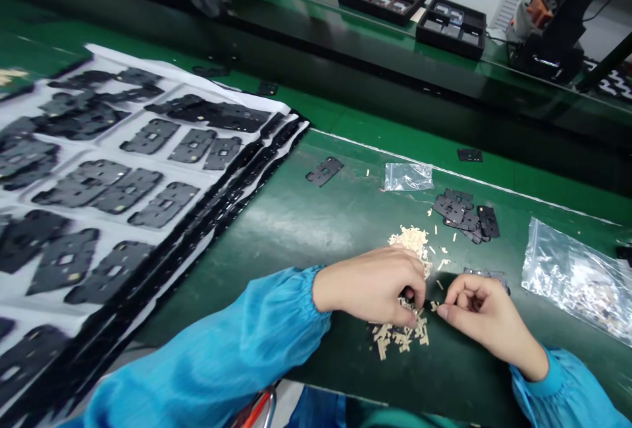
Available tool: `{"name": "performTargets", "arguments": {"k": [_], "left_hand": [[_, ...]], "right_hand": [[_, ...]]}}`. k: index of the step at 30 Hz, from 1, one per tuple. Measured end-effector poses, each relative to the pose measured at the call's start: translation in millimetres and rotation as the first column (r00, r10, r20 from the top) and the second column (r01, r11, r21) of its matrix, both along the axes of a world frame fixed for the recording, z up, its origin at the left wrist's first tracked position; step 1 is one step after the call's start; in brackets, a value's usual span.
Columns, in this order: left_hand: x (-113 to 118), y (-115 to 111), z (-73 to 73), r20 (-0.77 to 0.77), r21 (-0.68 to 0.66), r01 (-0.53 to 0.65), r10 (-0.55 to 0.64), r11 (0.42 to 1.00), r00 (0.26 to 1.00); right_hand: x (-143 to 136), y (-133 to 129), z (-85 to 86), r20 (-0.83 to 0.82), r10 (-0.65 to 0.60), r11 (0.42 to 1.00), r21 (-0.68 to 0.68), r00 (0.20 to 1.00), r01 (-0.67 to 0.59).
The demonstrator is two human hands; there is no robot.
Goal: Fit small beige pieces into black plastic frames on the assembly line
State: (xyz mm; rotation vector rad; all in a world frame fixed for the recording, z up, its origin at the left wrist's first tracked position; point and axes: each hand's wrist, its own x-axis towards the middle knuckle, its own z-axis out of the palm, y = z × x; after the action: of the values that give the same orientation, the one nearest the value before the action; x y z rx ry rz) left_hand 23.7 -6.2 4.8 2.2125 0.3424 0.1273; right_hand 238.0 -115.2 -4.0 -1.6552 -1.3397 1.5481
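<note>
Pale piece [434, 306] pinched in your right hand [486, 313], best held lightly; your left hand [370, 283], grip unclear, at the near pile [405, 338].

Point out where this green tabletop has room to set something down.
The widest bare patch of tabletop lies between the stacked trays, the left sleeve and the lone black plate. Another borders the near edge, below the loose pale pieces. It's crowded around both hands, up to the plate pile.
</note>
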Motion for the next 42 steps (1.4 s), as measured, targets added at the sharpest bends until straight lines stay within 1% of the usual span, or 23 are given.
{"name": "performTargets", "arguments": {"k": [2,4,7,9,11,14,17,20,22,24,28,31,33,37,42], "left_hand": [[-0.4,1.0,1.4,0.022,-0.029,-0.026,0.027,0.999,0.999],[-0.3,2.5,2.3,0.063,-0.099,-0.035,0.042,0.994,0.997],[-0.5,4.3,2.6,0.100,-0.193,-0.015,0.035,0.981,0.994],[-1.3,4.5,2.8,0.068,-0.244,0.010,0.007,0.970,0.998],[-2.5,4.1,3.5,0.002,-0.271,0.011,-0.011,0.963,1.000],[-4.1,3.5,5.4,-0.059,-0.257,-0.010,-0.005,0.966,0.998],[-4.5,3.7,6.7,-0.038,-0.222,-0.011,0.003,0.975,0.999],[-3.4,4.3,6.0,-0.028,-0.182,-0.036,0.032,0.983,0.999],[-2.0,4.4,5.2,-0.022,-0.189,-0.058,0.055,0.980,0.998],[-0.2,4.0,4.4,0.006,-0.256,-0.086,0.090,0.963,0.996],[3.5,2.4,3.4,0.077,-0.464,-0.113,0.167,0.879,0.983],[5.6,1.2,3.1,0.110,-0.535,-0.115,0.205,0.837,0.973],[6.5,0.6,3.3,0.127,-0.531,-0.125,0.224,0.838,0.966],[7.1,-0.5,4.5,0.132,-0.499,-0.133,0.227,0.856,0.965],[7.9,-2.6,5.1,0.140,-0.448,-0.173,0.260,0.877,0.955]], "right_hand": [[0.5,0.7,0.7,-0.050,-0.016,1.000,-0.018,0.999,0.015],[0.6,0.9,0.8,-0.085,-0.033,0.999,-0.025,0.996,0.031],[0.8,0.5,0.5,-0.116,-0.054,0.998,-0.026,0.992,0.051],[1.2,0.4,0.4,-0.130,-0.063,0.998,-0.024,0.990,0.060],[1.5,0.6,0.4,-0.142,-0.075,0.997,-0.024,0.987,0.073],[1.9,1.3,0.2,-0.160,-0.098,0.995,-0.026,0.982,0.095],[2.4,1.7,0.1,-0.182,-0.119,0.993,-0.015,0.976,0.118],[2.9,2.0,0.1,-0.196,-0.135,0.991,-0.004,0.971,0.137],[2.8,2.1,0.2,-0.203,-0.145,0.989,-0.009,0.968,0.146],[2.2,2.4,0.4,-0.206,-0.156,0.988,-0.015,0.966,0.156],[0.2,3.1,1.8,-0.203,-0.181,0.983,-0.021,0.962,0.181],[-0.5,3.2,2.6,-0.199,-0.195,0.981,-0.023,0.960,0.194],[-0.7,3.0,2.0,-0.195,-0.199,0.980,-0.016,0.960,0.200],[-1.7,2.8,-0.2,-0.195,-0.198,0.980,-0.008,0.961,0.200],[-2.2,3.3,-0.5,-0.206,-0.154,0.988,-0.014,0.966,0.154]]}}
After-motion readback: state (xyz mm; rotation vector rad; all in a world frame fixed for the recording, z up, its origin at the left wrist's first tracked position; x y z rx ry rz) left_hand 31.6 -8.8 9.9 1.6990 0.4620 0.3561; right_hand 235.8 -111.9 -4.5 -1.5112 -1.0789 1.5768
